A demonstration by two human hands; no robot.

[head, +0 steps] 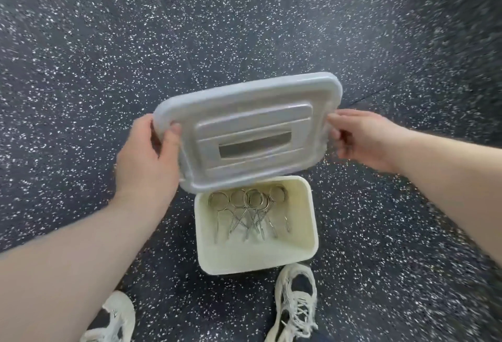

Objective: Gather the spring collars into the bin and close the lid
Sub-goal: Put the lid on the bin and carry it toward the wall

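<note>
A cream plastic bin (304, 222) stands open on the floor near my feet. Several metal spring collars (248, 211) lie inside it, their rings toward the far wall and their handles pointing at me. A pale grey lid (244, 108) with a rectangular handle slot hangs in the air above the bin's far edge, tilted toward me and covering that edge. My left hand (148, 157) grips the lid's left side, thumb on top. My right hand (361, 140) holds its right side by the fingertips.
The floor (81, 70) is dark rubber with white speckles all around the bin. Two white sneakers (296, 303) stand just in front of the bin, one at the bottom left, one right against its near side.
</note>
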